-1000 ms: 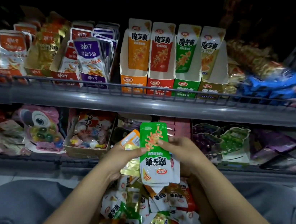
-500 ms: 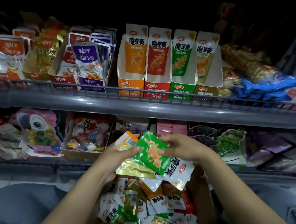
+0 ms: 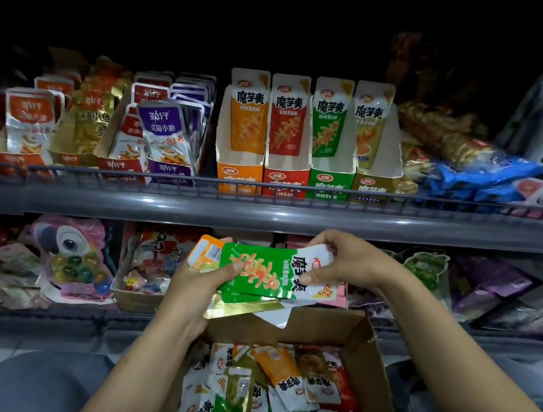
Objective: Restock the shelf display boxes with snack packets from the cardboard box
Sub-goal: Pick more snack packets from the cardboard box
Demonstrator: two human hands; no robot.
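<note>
Above the open cardboard box [image 3: 366, 342], the left hand [image 3: 194, 285] grips a fanned stack of snack packets, thumb pressed on the top green packet [image 3: 261, 273]. The right hand [image 3: 345, 264] pinches that packet's white end.

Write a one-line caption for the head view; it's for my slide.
Both hands hold green snack packets above the open cardboard box.

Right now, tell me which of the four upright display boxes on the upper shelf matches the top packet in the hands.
The green display box, third from left, between the red and gold ones: it alone shares the green packet's colour.
</note>
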